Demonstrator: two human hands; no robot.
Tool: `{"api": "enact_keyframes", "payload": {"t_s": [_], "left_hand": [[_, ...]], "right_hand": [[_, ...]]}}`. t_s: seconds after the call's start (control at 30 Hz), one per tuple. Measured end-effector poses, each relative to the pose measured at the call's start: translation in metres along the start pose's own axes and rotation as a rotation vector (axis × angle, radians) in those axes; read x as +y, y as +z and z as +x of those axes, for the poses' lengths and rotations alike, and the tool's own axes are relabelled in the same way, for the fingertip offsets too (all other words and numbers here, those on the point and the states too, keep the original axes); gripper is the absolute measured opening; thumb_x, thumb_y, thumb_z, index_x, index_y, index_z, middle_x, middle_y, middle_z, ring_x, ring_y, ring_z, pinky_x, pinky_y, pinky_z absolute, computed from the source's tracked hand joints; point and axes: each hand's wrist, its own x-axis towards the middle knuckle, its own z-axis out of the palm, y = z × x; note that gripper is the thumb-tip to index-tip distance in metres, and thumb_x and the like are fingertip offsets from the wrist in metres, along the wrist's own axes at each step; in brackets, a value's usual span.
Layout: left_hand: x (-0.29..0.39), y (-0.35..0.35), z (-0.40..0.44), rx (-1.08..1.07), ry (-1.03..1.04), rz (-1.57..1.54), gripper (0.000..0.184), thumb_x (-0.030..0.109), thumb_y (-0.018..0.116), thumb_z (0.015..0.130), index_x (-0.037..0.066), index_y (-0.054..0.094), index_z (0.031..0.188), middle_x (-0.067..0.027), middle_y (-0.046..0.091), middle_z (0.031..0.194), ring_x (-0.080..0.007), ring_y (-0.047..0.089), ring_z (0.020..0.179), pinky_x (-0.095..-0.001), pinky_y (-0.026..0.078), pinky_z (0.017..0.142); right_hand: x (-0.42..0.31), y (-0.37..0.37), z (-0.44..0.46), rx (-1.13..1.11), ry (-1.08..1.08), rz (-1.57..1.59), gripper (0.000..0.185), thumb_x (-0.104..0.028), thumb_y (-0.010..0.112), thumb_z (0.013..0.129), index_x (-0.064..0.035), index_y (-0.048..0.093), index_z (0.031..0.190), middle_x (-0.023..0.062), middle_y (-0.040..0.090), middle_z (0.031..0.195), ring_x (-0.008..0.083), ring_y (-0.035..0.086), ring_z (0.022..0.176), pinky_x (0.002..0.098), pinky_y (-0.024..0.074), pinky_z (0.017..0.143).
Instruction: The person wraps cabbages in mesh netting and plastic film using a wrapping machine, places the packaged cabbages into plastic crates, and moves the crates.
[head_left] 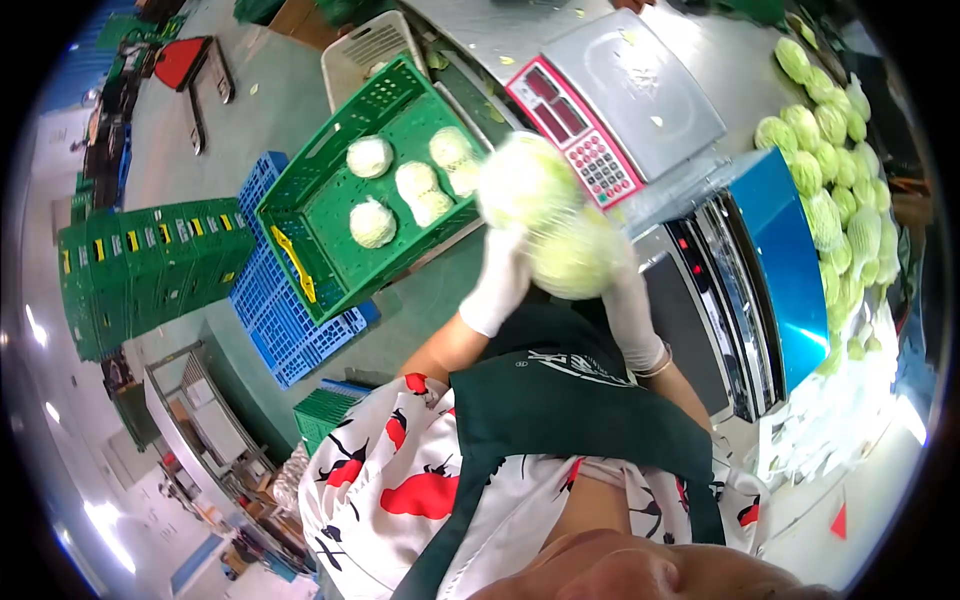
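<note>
Two pale green cabbages, blurred by motion, are held close together in front of my chest. My left hand (503, 275), in a white glove, grips the upper-left cabbage (528, 182) from below. On the other side, my gloved right hand (630, 308) presses against the lower-right cabbage (574, 256); its fingers are partly hidden. A green crate (335, 262) at the left holds several whitish wrapped cabbages (371, 226), some side by side in pairs. Beyond my hands is a red-edged scale (635, 85) with a bare metal plate.
A wrapping machine with a blue side panel (775, 250) stands at the right, beside a large pile of cabbages (840, 200). Blue pallets (290, 330) lie under the crate. Stacked green crates (150, 265) and a red pallet jack (182, 62) are farther left.
</note>
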Motion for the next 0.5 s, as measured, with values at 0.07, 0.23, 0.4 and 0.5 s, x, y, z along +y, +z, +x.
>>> {"api": "enact_keyframes", "payload": {"t_s": [0.07, 0.23, 0.4, 0.5], "left_hand": [[0.037, -0.048, 0.019, 0.209, -0.215, -0.330, 0.073, 0.059, 0.051, 0.096, 0.011, 0.037, 0.150, -0.0149, 0.048, 0.147, -0.0328, 0.054, 0.128, -0.0498, 0.047, 0.106], [0.023, -0.266, 0.057, 0.189, -0.166, -0.600, 0.069, 0.052, 0.061, 0.093, 0.011, 0.045, 0.146, -0.0110, 0.058, 0.138, -0.0300, 0.059, 0.120, -0.0457, 0.050, 0.101], [-0.016, -0.397, 0.063, 0.494, -0.225, -0.112, 0.068, 0.043, 0.067, 0.092, 0.009, 0.044, 0.147, -0.0105, 0.058, 0.136, -0.0284, 0.059, 0.120, -0.0435, 0.050, 0.100], [-0.035, -0.441, 0.066, 0.600, -0.254, 0.207, 0.068, 0.038, 0.071, 0.091, 0.009, 0.044, 0.147, -0.0103, 0.059, 0.136, -0.0274, 0.059, 0.119, -0.0422, 0.051, 0.099]], "right_hand": [[-0.007, 0.031, 0.020, -0.216, 0.076, -0.137, 0.064, -0.023, 0.063, 0.097, 0.0011, 0.035, 0.150, 0.0156, 0.038, 0.153, 0.0229, 0.036, 0.142, 0.0347, 0.0294, 0.117], [0.018, 0.053, 0.036, -0.170, 0.240, -0.243, 0.057, -0.026, 0.069, 0.094, -0.0004, 0.048, 0.141, 0.0161, 0.051, 0.143, 0.0246, 0.050, 0.132, 0.0342, 0.0402, 0.109], [0.029, 0.047, 0.047, -0.078, 0.403, -0.244, 0.047, -0.024, 0.066, 0.096, -0.0011, 0.055, 0.136, 0.0149, 0.065, 0.123, 0.0199, 0.059, 0.120, 0.0304, 0.0457, 0.100], [0.029, 0.035, 0.055, -0.020, 0.336, -0.305, 0.039, -0.020, 0.064, 0.098, 0.0013, 0.059, 0.130, 0.0134, 0.066, 0.122, 0.0186, 0.061, 0.116, 0.0295, 0.0455, 0.100]]}}
